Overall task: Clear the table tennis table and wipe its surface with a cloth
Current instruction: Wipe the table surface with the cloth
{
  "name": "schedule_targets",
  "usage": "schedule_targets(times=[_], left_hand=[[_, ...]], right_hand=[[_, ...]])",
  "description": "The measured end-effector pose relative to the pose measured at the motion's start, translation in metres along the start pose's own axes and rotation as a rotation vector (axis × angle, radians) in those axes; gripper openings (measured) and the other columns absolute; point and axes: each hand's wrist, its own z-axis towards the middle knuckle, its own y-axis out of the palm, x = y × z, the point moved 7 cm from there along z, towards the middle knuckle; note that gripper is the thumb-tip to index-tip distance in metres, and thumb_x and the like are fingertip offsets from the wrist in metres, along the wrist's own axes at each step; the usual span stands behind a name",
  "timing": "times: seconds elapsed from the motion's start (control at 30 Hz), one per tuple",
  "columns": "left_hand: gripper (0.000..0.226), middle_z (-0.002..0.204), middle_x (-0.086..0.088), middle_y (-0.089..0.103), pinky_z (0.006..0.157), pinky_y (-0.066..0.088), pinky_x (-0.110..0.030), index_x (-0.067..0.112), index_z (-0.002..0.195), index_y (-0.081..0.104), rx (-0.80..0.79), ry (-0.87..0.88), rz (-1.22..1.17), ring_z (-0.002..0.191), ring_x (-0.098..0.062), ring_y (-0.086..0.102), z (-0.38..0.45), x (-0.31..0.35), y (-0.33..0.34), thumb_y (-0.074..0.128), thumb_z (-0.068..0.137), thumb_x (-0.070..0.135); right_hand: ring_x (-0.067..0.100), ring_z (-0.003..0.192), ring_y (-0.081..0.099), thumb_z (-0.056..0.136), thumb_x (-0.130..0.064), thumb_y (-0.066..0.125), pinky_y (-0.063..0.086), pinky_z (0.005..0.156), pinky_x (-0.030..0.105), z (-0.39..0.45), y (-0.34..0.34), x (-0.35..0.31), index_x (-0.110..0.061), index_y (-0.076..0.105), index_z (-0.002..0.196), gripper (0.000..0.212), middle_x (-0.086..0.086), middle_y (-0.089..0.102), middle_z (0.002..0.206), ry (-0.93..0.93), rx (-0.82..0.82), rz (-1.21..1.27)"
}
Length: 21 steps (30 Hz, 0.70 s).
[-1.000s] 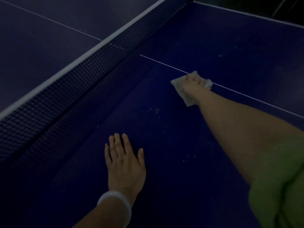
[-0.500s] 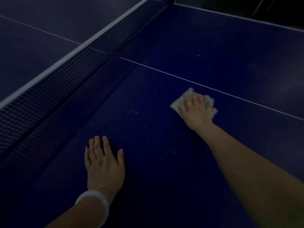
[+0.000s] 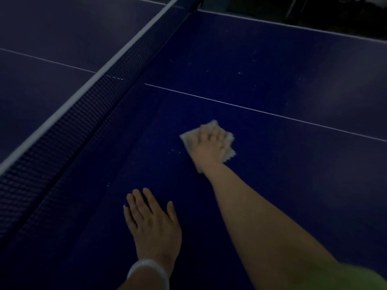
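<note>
In the dim head view the dark blue table tennis table (image 3: 272,59) fills the frame. A small white cloth (image 3: 188,139) lies on it, a little nearer to me than the white centre line (image 3: 251,108). My right hand (image 3: 209,148) sits on top of the cloth with its fingers bent over it, pressing it onto the surface. The cloth's edges stick out on both sides of the hand. My left hand (image 3: 152,225) lies flat on the table close to me, fingers straight, with a white bracelet (image 3: 148,271) on the wrist.
The black net (image 3: 83,114) with its white top band runs diagonally on the left, and the other table half lies beyond it. Faint pale specks (image 3: 173,151) dot the surface left of the cloth. The table's far edge (image 3: 293,26) borders a dark floor.
My right hand has drawn the cloth back from the white centre line towards me. The left hand has stayed flat on the table.
</note>
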Motion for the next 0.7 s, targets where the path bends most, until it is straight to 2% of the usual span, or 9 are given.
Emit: schedule_targets(times=[0.13, 0.2, 0.27, 0.33, 0.43, 0.53, 0.6, 0.7], left_hand=[[0.069, 0.161, -0.018, 0.001, 0.12, -0.007, -0.045, 0.005, 0.15, -0.006, 0.013, -0.012, 0.013, 0.149, -0.03, -0.004, 0.004, -0.003, 0.004, -0.001, 0.096, 0.049], [0.069, 0.161, -0.018, -0.001, 0.12, -0.008, -0.046, 0.005, 0.147, -0.01, 0.007, 0.001, 0.002, 0.149, -0.031, -0.006, 0.004, -0.003, 0.005, 0.0, 0.095, 0.049], [0.073, 0.16, -0.019, 0.003, 0.12, -0.006, -0.047, 0.004, 0.148, -0.005, 0.0, 0.009, -0.023, 0.148, -0.032, -0.002, 0.004, -0.003, 0.004, 0.002, 0.092, 0.049], [0.069, 0.159, -0.021, 0.009, 0.12, -0.002, -0.049, 0.002, 0.15, 0.003, -0.007, 0.02, -0.041, 0.148, -0.034, 0.003, 0.003, -0.003, 0.003, 0.005, 0.096, 0.046], [0.066, 0.158, -0.024, 0.013, 0.12, 0.001, -0.051, -0.001, 0.15, 0.011, -0.015, 0.039, -0.047, 0.147, -0.037, 0.007, 0.002, -0.002, 0.002, 0.011, 0.1, 0.042], [0.066, 0.158, -0.025, 0.011, 0.12, 0.002, -0.052, -0.002, 0.15, 0.009, -0.028, 0.058, -0.063, 0.147, -0.038, 0.006, 0.001, -0.002, 0.004, 0.014, 0.102, 0.042], [0.069, 0.157, -0.026, 0.011, 0.12, 0.002, -0.052, -0.002, 0.15, 0.01, -0.032, 0.058, -0.062, 0.147, -0.038, 0.006, 0.0, -0.002, 0.004, 0.012, 0.099, 0.044], [0.067, 0.157, -0.027, 0.013, 0.12, 0.004, -0.052, -0.003, 0.15, 0.013, -0.027, 0.058, -0.066, 0.147, -0.039, 0.008, 0.0, -0.002, 0.003, 0.017, 0.101, 0.043]], right_hand=[[0.032, 0.148, -0.019, 0.102, -0.053, 0.02, -0.016, 0.114, 0.059, -0.023, 0.036, -0.092, -0.027, -0.004, 0.157, 0.065, 0.016, -0.016, 0.162, -0.334, -0.07, -0.088], [0.03, 0.149, -0.018, 0.102, -0.054, 0.016, -0.016, 0.114, 0.058, -0.042, 0.042, -0.097, -0.028, -0.003, 0.157, 0.064, 0.015, -0.014, 0.162, -0.413, -0.03, -0.129], [0.03, 0.15, -0.013, 0.102, -0.054, 0.014, -0.013, 0.115, 0.06, -0.052, 0.037, -0.076, -0.027, -0.003, 0.157, 0.064, 0.015, -0.009, 0.163, -0.426, 0.016, -0.185], [0.035, 0.149, -0.003, 0.102, -0.052, 0.017, -0.006, 0.115, 0.061, -0.057, 0.023, -0.028, -0.023, -0.002, 0.157, 0.065, 0.019, -0.002, 0.163, -0.324, 0.064, -0.196], [0.044, 0.145, 0.01, 0.101, -0.05, 0.019, 0.004, 0.114, 0.064, -0.067, -0.004, 0.074, -0.016, 0.003, 0.156, 0.066, 0.028, 0.009, 0.158, -0.018, 0.152, -0.264], [0.042, 0.148, 0.004, 0.098, -0.056, 0.005, 0.001, 0.118, 0.06, -0.106, -0.011, 0.152, -0.018, -0.002, 0.157, 0.071, 0.029, 0.004, 0.159, 0.288, 0.14, -0.191], [0.038, 0.149, -0.001, 0.094, -0.059, -0.001, -0.002, 0.12, 0.055, -0.137, -0.001, 0.164, -0.019, -0.001, 0.157, 0.075, 0.026, -0.001, 0.161, 0.392, 0.192, -0.091], [0.039, 0.149, -0.004, 0.095, -0.056, -0.003, -0.002, 0.12, 0.055, -0.155, 0.016, 0.13, -0.017, -0.004, 0.157, 0.073, 0.027, -0.004, 0.16, 0.442, 0.21, -0.083]])
